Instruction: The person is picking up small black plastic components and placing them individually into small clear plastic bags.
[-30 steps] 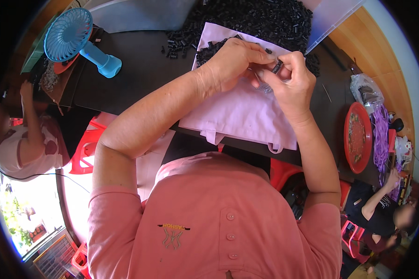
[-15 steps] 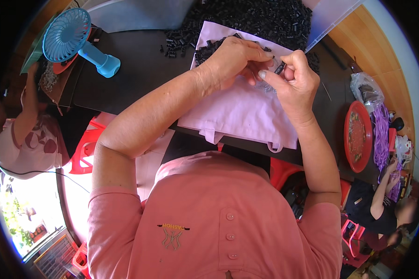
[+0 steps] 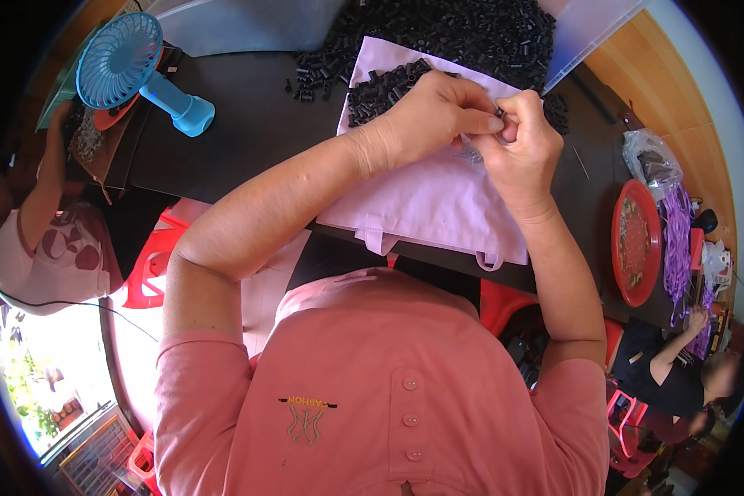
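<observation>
Right fingers: the right hand (image 3: 527, 157) has thumb and forefinger bent together, apparently gripping a black piece (image 3: 500, 112).
Left fingers: the left hand (image 3: 438, 112) has its thumb and forefinger tips drawn in at the same piece; whether they pinch it or something thinner, I cannot tell.
Black piece: over the right part of the bag (image 3: 438, 207), mostly hidden by the fingers.
Clear strands: a wispy see-through tangle (image 3: 469, 152) just below the fingers, over the bag; its link to the piece is unclear.
Step in hand: judging by the pose, close two-handed work on one piece.
Next move: would seem to call for a steady right pinch and fine left fingertip control, as the piece is small and easily dropped.
Small pile: black pieces (image 3: 376, 95) on the bag's far left part.
Big heap: more black pieces (image 3: 463, 33) on the counter (image 3: 231, 161), beyond the bag.
Fan: blue fan (image 3: 120, 62), left of the bag.
Tray: red tray (image 3: 615, 246), right of the bag, with purple ribbons (image 3: 677, 240) farther right.
</observation>
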Motion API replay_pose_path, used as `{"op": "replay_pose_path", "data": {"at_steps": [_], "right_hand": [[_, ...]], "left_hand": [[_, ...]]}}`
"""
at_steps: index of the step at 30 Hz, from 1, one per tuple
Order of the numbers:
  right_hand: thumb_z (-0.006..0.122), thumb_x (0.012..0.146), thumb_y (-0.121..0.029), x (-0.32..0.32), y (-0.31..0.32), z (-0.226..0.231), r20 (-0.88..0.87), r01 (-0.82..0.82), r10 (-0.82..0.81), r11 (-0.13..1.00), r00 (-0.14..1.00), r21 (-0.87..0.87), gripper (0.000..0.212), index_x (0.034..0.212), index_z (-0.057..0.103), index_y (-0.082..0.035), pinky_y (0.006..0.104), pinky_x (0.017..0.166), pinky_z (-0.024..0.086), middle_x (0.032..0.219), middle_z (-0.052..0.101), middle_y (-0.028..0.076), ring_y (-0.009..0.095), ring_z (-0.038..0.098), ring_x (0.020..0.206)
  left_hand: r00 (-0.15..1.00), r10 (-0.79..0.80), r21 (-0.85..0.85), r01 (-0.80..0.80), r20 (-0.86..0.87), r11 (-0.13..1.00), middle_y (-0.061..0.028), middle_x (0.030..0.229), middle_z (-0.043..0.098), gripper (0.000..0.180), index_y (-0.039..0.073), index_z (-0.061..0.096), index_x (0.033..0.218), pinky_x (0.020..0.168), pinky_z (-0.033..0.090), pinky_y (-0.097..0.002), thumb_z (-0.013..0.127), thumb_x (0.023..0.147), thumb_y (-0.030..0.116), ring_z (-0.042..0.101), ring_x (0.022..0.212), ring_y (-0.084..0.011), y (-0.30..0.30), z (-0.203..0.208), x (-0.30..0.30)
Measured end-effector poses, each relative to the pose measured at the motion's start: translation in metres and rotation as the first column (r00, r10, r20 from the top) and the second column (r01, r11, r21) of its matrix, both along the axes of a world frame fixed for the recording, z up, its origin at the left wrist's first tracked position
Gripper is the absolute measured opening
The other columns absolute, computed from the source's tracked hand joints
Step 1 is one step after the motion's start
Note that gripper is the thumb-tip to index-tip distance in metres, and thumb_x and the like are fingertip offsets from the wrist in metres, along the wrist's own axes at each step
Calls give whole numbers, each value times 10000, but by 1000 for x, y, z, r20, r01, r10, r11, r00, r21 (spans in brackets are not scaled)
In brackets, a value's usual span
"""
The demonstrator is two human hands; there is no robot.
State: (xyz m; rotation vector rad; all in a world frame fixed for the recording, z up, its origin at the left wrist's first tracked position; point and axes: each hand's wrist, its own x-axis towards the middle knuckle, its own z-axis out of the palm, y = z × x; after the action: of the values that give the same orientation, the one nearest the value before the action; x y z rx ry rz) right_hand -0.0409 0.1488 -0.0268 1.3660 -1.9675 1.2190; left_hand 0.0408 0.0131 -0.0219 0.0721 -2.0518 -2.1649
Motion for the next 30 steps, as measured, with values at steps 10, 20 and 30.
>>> {"op": "replay_pose_path", "data": {"at_steps": [10, 20, 30], "right_hand": [[740, 619, -22, -4, -3, -12, -61, -1, 3, 1000, 998, 28, 254, 784, 556, -82, 321, 479, 460, 602, 553, 43, 207, 567, 504], [815, 615, -91, -6, 5, 4, -51, 41, -39, 998, 998, 49, 335, 823, 552, -86, 296, 457, 443, 577, 507, 20, 169, 537, 487], [837, 656, -132, -4, 8, 5, -20, -35, 36, 999, 999, 32, 355, 840, 537, -87, 266, 430, 424, 561, 521, 11, 135, 523, 456]], "left_hand": [[998, 56, -71, -55, 24, 996, -58, 751, 669, 189, -11, 708, 891, 629, 494, -252, 677, 864, 173, 605, 654, -118, 0, -6, 0], [998, -5, 343, -17, 63, 939, -140, 848, 689, 255, -78, 678, 987, 548, 538, -291, 616, 918, 159, 660, 648, -194, -11, -2, -4], [994, -93, 335, 66, 65, 940, -142, 925, 672, 282, -78, 643, 1014, 593, 535, -323, 558, 961, 186, 658, 752, -216, -13, 0, 3]]}}
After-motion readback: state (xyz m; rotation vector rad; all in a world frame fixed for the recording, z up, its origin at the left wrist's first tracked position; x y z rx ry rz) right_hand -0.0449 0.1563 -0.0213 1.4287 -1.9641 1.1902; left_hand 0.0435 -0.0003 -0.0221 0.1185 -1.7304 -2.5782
